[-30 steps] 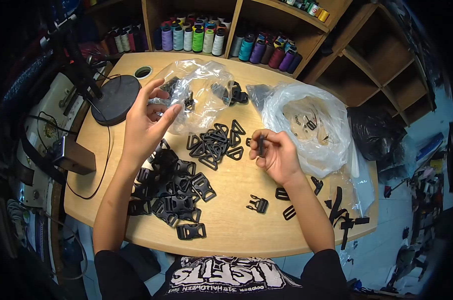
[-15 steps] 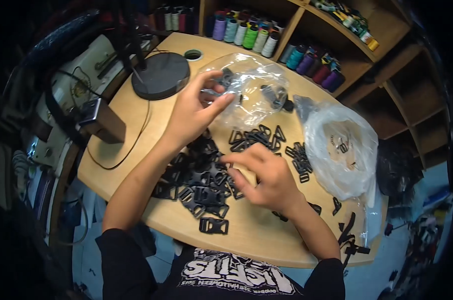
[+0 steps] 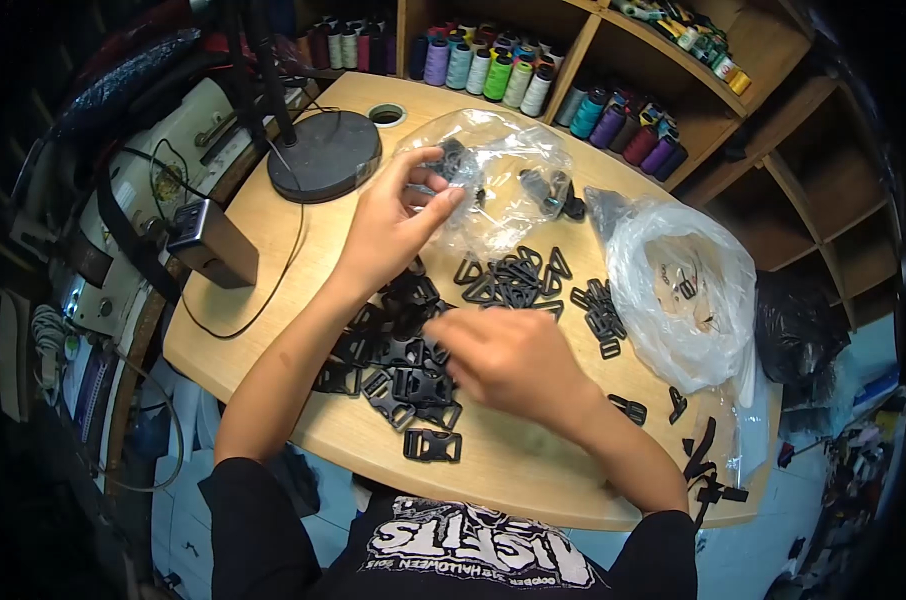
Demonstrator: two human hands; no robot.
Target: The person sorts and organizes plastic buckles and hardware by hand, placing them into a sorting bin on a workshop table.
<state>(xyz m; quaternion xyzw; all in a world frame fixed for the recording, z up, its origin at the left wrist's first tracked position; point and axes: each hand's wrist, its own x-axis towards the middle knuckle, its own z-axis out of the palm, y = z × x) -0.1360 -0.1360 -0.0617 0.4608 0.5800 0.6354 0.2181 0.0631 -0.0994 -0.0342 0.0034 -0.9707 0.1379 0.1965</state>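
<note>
My left hand is at the near left side of a clear plastic bag, its fingers curled with the bag's film between them and the thumb. Dark plastic pieces show through the bag. Below, a pile of black side-release buckles lies on the table. My right hand reaches over the right side of this pile, fingers drawn together and bent down; what they grip is hidden and slightly blurred. A single buckle lies apart at the near edge of the pile.
Black triangular rings and strap sliders lie beyond my right hand. A whitish plastic bag rests at the right, near black strap pieces. A round lamp base and a dark box stand left; thread spools line the shelf.
My right hand has shifted slightly left, and its spread finger and thumb have drawn together over the buckle pile. My left hand stays at the clear bag.
</note>
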